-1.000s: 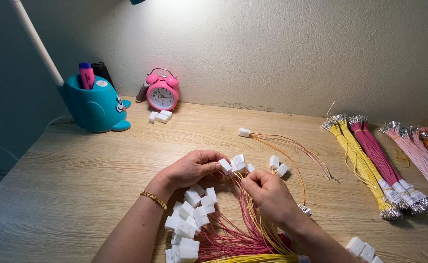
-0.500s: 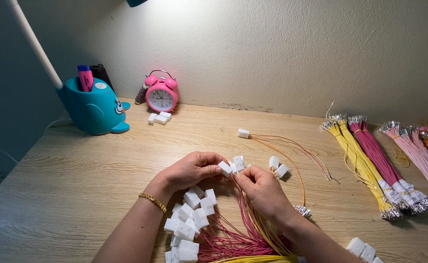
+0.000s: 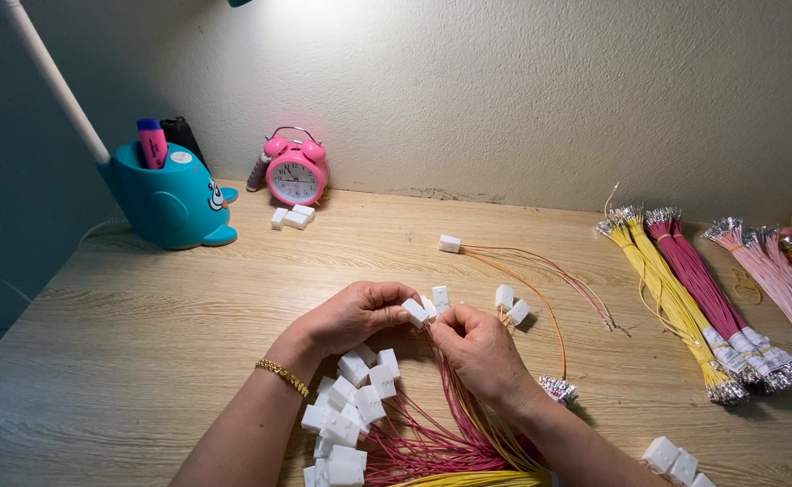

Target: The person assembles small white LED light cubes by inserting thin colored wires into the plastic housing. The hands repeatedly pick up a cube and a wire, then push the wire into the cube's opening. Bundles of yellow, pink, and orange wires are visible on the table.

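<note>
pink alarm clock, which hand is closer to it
Left. The left hand lies below the pink alarm clock; the right hand sits farther off to the right.

A small white plastic connector [image 3: 416, 311] is pinched at the fingers of the left hand [image 3: 355, 316], raised just above the tabletop [image 3: 143, 343]. Thin pink and yellow wires [image 3: 454, 424] are gathered under the right hand [image 3: 477, 347], fanning toward the near edge.

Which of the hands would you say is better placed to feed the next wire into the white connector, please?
Probably the right hand: its fingertips pinch the wires just beside the white connector, which the left hand grips.
</note>
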